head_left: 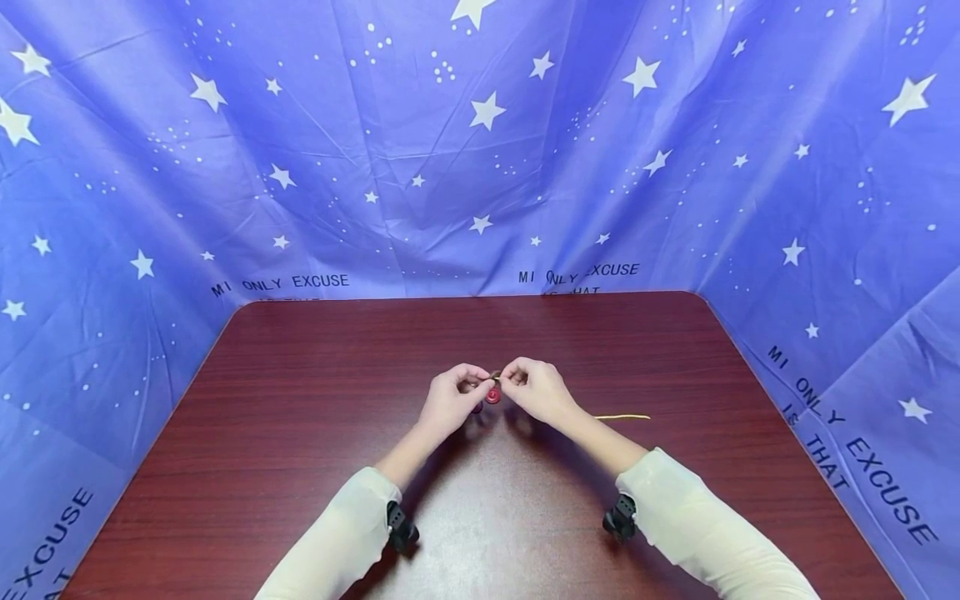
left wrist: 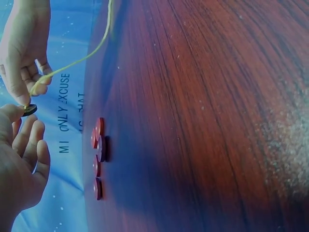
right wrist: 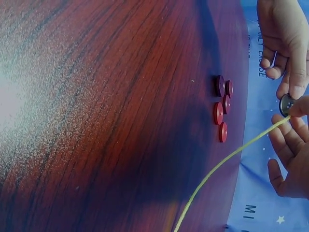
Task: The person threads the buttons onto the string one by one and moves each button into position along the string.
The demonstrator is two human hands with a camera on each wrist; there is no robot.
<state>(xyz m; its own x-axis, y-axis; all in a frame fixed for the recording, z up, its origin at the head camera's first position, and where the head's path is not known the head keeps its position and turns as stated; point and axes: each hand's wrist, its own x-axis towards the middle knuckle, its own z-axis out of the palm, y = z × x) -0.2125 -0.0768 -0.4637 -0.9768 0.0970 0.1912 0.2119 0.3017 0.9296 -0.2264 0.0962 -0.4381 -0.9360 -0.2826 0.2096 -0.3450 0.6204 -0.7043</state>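
Note:
Above the table, my left hand [head_left: 450, 400] pinches a dark round button [right wrist: 286, 105] between thumb and forefinger. Facing it, my right hand [head_left: 542, 392] pinches the end of a yellow cord [left wrist: 72, 64] right at the button's face. In the right wrist view small holes show in the button's middle, and the fingertips partly cover it. From the right fingers the cord trails down; a stretch of it shows beyond the right forearm in the head view. Below the hands lie several red buttons [right wrist: 218, 113] and a dark purple button [right wrist: 220, 85], grouped close together.
The dark red wood-grain table [head_left: 300, 467] reflects a bright patch of light near its front. Blue cloth [head_left: 420, 108] with white stars and lettering hangs behind the table and along both sides. A black wrist camera [head_left: 401, 529] sits at the left cuff, another [head_left: 620, 518] at the right.

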